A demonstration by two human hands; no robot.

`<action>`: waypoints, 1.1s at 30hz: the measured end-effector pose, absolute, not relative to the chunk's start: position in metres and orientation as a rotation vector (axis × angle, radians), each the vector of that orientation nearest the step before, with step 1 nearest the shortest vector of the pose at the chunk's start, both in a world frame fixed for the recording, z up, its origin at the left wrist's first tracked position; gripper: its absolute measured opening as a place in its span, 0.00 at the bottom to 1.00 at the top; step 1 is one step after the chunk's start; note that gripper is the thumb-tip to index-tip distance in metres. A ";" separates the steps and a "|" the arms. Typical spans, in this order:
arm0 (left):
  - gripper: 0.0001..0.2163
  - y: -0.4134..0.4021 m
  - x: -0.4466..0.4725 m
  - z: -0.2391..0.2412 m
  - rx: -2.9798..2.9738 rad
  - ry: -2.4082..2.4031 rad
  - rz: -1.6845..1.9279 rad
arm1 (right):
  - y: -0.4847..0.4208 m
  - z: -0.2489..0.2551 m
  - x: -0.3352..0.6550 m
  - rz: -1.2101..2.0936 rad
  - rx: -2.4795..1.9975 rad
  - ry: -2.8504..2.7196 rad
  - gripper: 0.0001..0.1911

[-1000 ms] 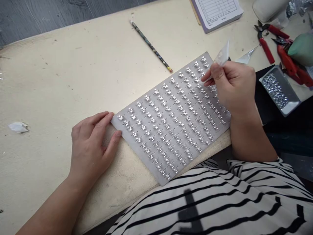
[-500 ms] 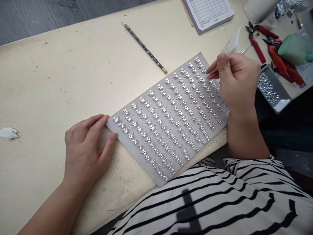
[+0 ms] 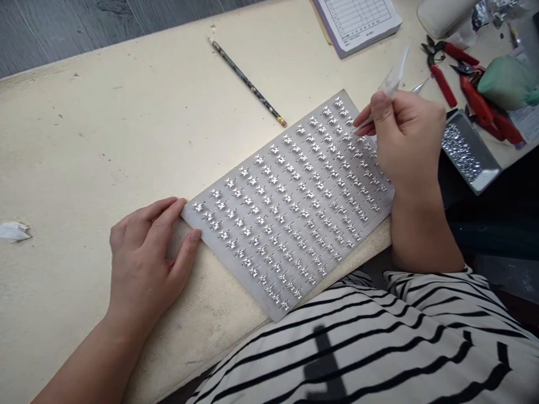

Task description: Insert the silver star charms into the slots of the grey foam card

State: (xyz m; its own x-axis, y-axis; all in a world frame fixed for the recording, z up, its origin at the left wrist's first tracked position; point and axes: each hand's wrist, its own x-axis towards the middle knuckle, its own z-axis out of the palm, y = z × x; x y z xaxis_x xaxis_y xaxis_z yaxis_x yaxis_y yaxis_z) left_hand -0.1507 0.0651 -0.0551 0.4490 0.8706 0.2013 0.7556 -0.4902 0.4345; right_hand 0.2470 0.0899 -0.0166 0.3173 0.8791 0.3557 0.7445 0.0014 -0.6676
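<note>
A grey board lies tilted across the table's front edge, carrying rows of small shiny silver star-like pieces. My left hand rests on the table at the board's left corner. Its thumb and index finger are apart, their tips touching the board's edge. Over the board's far right part, my right hand is closed in a pinch around a slender whitish translucent tool. The tool's broad end sticks up above the fist, and its thin tip points down among the silver pieces. That hand hides some of the board's right side.
A dark patterned pencil lies behind the board. At the back right are a form pad, red-handled pliers and a green bundle. A clear box of small glittering bits sits by the right wrist. White scrap lies far left.
The whole view has shifted slightly. The tool's upper end leans a little further left; both hands and the board otherwise stay in nearly the same place.
</note>
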 end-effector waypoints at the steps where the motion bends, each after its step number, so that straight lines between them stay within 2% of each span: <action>1: 0.24 0.065 -0.150 -0.055 2.419 1.401 0.580 | 0.090 -0.016 0.247 0.186 -1.749 -1.448 0.26; 6: 0.24 0.065 -0.150 -0.054 2.417 1.408 0.575 | 0.091 -0.014 0.251 0.104 -1.722 -1.388 0.26; 24: 0.25 0.066 -0.149 -0.055 2.422 1.401 0.584 | 0.091 -0.017 0.260 0.121 -1.804 -1.465 0.28; 33: 0.20 0.069 -0.148 -0.060 2.399 1.437 0.624 | 0.096 -0.012 0.256 0.108 -1.505 -1.264 0.33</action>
